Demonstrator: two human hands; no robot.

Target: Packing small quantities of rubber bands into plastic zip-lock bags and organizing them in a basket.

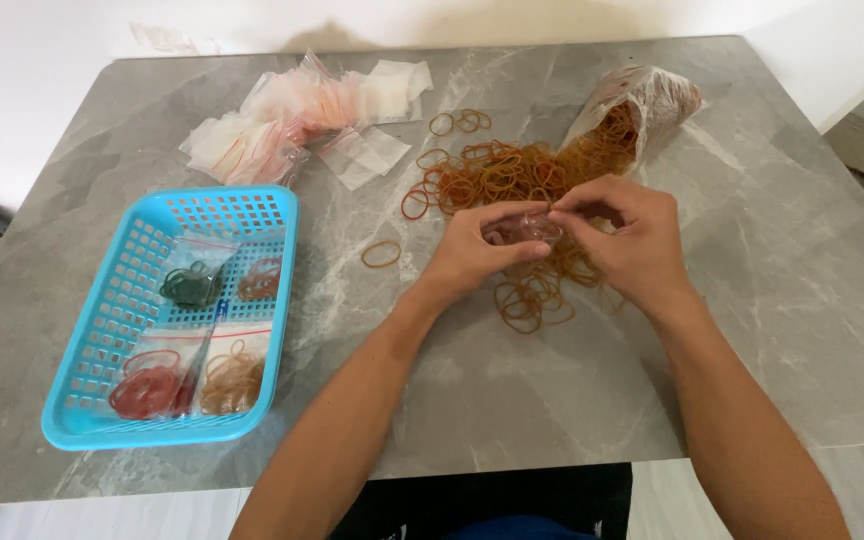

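The person is holding a small clear bag (pixel 532 228) between both hands just above the spill of tan rubber bands (pixel 512 180) on the grey table (pixel 752 300). The left hand (pixel 477 248) is pinching one side of the bag, fingers curled close, while the right hand (pixel 630 235) is gripping the other edge, thumb and forefinger narrowed on the plastic. To do this well, I'd say the mouth needs pulling apart evenly, both edges kept taut. A larger torn bag (pixel 642 105) is lying open behind, and a blue basket (pixel 102 330) with filled packets is sitting well apart.
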